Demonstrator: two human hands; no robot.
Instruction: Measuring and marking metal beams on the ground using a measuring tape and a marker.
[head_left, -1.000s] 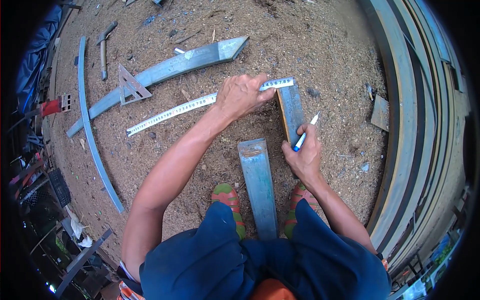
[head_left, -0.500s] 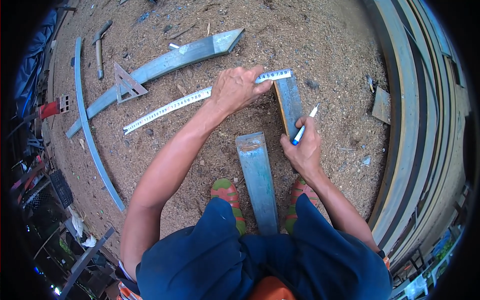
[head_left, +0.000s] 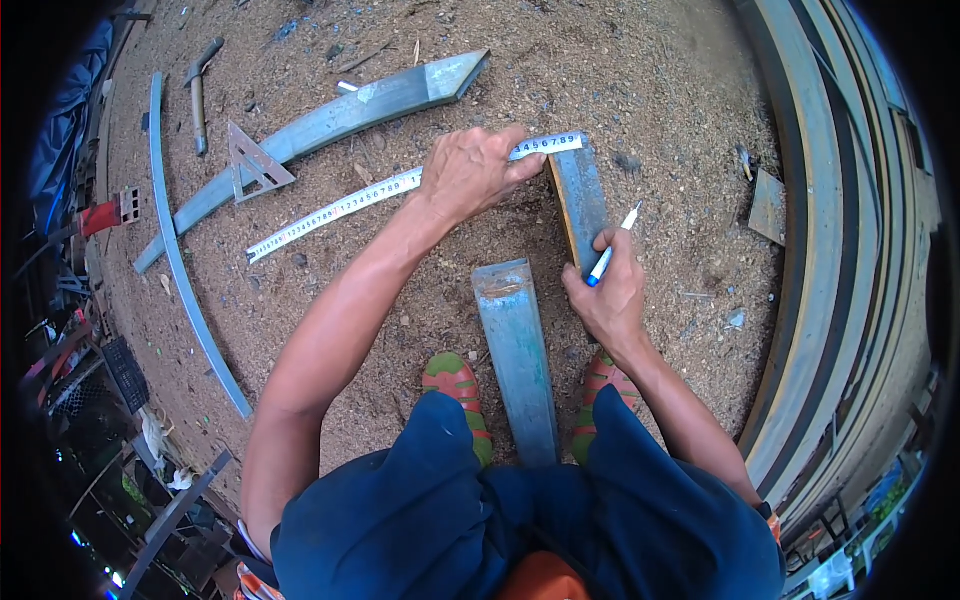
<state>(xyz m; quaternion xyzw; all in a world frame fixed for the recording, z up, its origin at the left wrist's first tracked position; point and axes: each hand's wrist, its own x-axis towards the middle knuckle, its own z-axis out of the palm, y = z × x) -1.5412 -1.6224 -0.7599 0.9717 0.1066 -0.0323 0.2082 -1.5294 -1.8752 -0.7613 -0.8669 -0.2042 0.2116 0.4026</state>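
Observation:
My left hand point(head_left: 470, 172) is closed on a white tape measure point(head_left: 345, 206), whose strip runs out to the left over the dirt. The strip's other end lies across the far end of a short metal tube point(head_left: 580, 195). In my right hand point(head_left: 612, 300) is a white and blue marker pen point(head_left: 614, 246), its tip pointing away from me. The thumb and fingers of that hand also grip the near end of the short tube. Between my feet lies a second rectangular metal tube point(head_left: 517, 360), its open end facing away, apart from the first.
A long square tube point(head_left: 330, 130) with an angled cut lies beyond my left hand, a set square point(head_left: 255, 167) leaning on it. Left of these are a thin metal strip point(head_left: 180, 265) and a hammer point(head_left: 200, 100). Long steel beams point(head_left: 805, 260) line the right side.
Both hands keep their hold and stay almost in place. The tape's end and the short tube shift very slightly.

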